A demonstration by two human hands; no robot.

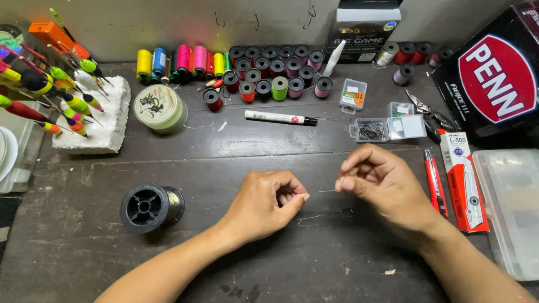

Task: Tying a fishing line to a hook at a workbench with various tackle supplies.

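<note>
View: one camera only — worn on the head, so no second view shares the scene.
Facing: steeply down and forward over the tabletop (269, 264) toward the wall (168, 22) at its far edge.
Nearness: close — both forearms enter from the bottom edge, and the hands sit mid-frame.
Span: floats (50, 84) at left, clear box (511, 207) at right.

Two hands, the left hand (269, 203) and the right hand (382, 182), work over the table (84, 252). It carries one black line spool (150, 207), one pale green spool (160, 108), one white pen (279, 118), one red utility knife (435, 182), one clear hook box (386, 129) and one white foam block (98, 120); small thread spools (279, 88) number well over twenty.
</note>
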